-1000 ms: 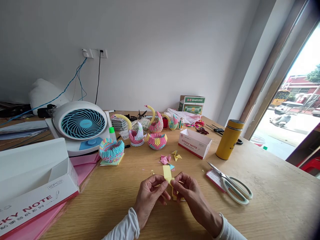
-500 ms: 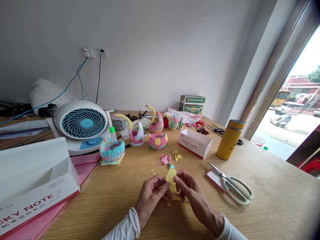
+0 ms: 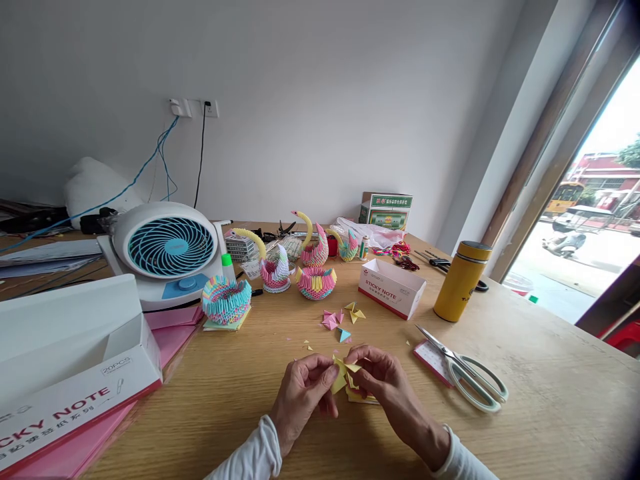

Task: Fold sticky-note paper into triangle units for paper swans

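Head view. I judge the yellow paper strip (image 3: 343, 375) to be very light, thin and limp: it creases readily and would tear or crumple under a hard squeeze, so I would take it at the folded edges with the fingertips only. It sits low in the middle of the wooden table (image 3: 530, 413), pinched between both hands just above the surface.

My left hand (image 3: 303, 393) is closed on the strip's left side, thumb against forefinger. My right hand (image 3: 383, 380) is closed on its right side in the same way; the two sets of fingertips nearly meet over the fold.

At 12 o'clock from the hands lie small folded paper pieces (image 3: 340, 319). At 3 o'clock rest the scissors (image 3: 467, 377). At 1 o'clock stands the sticky note box (image 3: 391, 288), and further right the yellow flask (image 3: 461, 281).
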Demonstrator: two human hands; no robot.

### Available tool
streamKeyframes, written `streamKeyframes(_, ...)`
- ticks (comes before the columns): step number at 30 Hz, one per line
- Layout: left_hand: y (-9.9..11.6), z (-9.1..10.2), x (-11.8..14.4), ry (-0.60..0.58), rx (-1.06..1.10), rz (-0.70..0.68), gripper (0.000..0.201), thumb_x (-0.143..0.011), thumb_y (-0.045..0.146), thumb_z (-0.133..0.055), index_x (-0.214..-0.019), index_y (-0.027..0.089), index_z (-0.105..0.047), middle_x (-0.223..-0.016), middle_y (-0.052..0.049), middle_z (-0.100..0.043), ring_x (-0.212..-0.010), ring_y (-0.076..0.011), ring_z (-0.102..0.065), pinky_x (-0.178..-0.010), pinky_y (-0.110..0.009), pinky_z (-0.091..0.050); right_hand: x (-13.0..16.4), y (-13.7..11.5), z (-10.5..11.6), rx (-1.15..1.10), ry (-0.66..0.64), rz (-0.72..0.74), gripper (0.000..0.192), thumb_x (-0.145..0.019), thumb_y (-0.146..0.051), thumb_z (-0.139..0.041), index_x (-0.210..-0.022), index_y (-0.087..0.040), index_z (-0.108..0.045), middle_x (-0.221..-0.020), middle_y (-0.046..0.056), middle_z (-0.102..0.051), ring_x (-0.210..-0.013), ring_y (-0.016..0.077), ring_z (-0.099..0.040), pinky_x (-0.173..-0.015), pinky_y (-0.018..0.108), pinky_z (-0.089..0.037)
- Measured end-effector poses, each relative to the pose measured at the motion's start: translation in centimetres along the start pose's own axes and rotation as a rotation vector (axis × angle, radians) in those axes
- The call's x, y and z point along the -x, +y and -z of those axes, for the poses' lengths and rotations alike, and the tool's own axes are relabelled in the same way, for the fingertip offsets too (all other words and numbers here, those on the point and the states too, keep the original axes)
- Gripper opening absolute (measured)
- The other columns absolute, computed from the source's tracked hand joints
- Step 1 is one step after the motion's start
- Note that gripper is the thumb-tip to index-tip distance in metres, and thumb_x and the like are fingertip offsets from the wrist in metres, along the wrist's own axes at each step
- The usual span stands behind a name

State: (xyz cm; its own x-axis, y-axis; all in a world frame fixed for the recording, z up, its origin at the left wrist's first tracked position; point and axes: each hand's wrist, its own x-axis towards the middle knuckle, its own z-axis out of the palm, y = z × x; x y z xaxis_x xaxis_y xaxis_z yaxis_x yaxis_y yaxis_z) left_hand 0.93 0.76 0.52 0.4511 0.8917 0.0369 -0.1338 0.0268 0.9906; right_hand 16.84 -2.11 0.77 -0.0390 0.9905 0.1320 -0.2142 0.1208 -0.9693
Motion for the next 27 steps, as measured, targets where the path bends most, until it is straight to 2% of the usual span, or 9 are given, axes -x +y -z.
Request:
streamKeyframes(5, -0.1, 0.2, -0.1, -0.009, 0.051, 0.011, 0.036, -0.074, 0.047, -0.070, -0.079, 0.011, -0.070, -0.056, 0.002, -0.059, -0.037, -0.0092, -0.055, -0.038, -0.018, -0.039, -0.1, -0.1, 0.3, 0.023, -0.044, 0.042, 0.023, -0.070, -0.037, -0.076, -0.079, -0.017, -0.067, -0.078, 0.000, -0.060, -0.051, 0.0082, -0.052, -0.048, 0.021, -0.040)
streamKeyframes(8, -0.3, 0.2, -0.2, -0.022, 0.060, 0.007, 0.037, -0.073, 0.048, -0.071, -0.079, 0.011, -0.070, -0.055, 0.002, -0.059, -0.036, -0.0087, -0.055, -0.037, -0.017, -0.039, -0.1, 0.2, 0.6, 0.090, -0.054, 0.072, 0.018, -0.073, -0.033, -0.073, -0.080, -0.018, -0.067, -0.081, 0.001, -0.061, -0.049, 0.0079, -0.054, -0.048, 0.021, -0.043)
streamKeyframes(12, -0.4, 0.2, -0.3, -0.014, 0.080, 0.011, 0.036, -0.071, 0.046, -0.073, -0.078, 0.011, -0.069, -0.056, 0.002, -0.059, -0.034, -0.0075, -0.053, -0.036, -0.017, -0.039, -0.1, 0.6, 1.1, 0.202, -0.076, 0.191, 0.005, -0.080, -0.023, -0.066, -0.081, -0.018, -0.068, -0.087, 0.002, -0.061, -0.053, 0.0104, -0.059, -0.052, 0.025, -0.050)
streamKeyframes(18, -0.3, 0.2, -0.2, -0.019, 0.076, 0.023, 0.038, -0.075, 0.049, -0.069, -0.075, 0.011, -0.064, -0.058, 0.002, -0.060, -0.032, -0.0064, -0.051, -0.033, -0.016, -0.036, 0.0, 0.5, 1.4, 0.336, -0.119, 0.298, 0.014, -0.082, -0.014, -0.058, -0.085, -0.020, -0.071, -0.088, 0.004, -0.061, -0.064, 0.0137, -0.063, -0.054, 0.025, -0.054)
streamKeyframes(20, -0.2, 0.3, -0.2, -0.025, 0.036, 0.013, 0.037, -0.076, 0.048, -0.068, -0.074, 0.012, -0.063, -0.058, 0.001, -0.061, -0.032, -0.0060, -0.052, -0.033, -0.015, -0.034, 0.2, -0.2, 1.3, 0.363, -0.165, 0.280, 0.015, -0.084, -0.016, -0.057, -0.082, -0.019, -0.072, -0.091, 0.005, -0.060, -0.063, 0.0129, -0.062, -0.056, 0.025, -0.053)
streamKeyframes(23, -0.2, 0.4, -0.1, -0.026, -0.019, -0.010, 0.036, -0.077, 0.048, -0.066, -0.073, 0.013, -0.060, -0.057, 0.003, -0.059, -0.032, -0.0064, -0.053, -0.033, -0.015, -0.032, 0.7, -1.4, 1.0, 0.315, -0.232, 0.170, 0.015, -0.086, -0.025, -0.058, -0.080, -0.018, -0.071, -0.095, 0.005, -0.059, -0.068, 0.0142, -0.063, -0.063, 0.027, -0.054)
streamKeyframes(27, -0.2, 0.3, 0.0, -0.023, -0.084, -0.026, 0.036, -0.078, 0.049, -0.065, -0.073, 0.015, -0.058, -0.055, 0.006, -0.053, -0.033, -0.0071, -0.053, -0.032, -0.015, -0.032, 0.7, -1.4, 0.8, 0.231, -0.131, 0.034, 0.022, -0.088, -0.039, -0.059, -0.090, -0.018, -0.064, -0.086, 0.003, -0.062, -0.068, 0.0150, -0.063, -0.062, 0.026, -0.053)
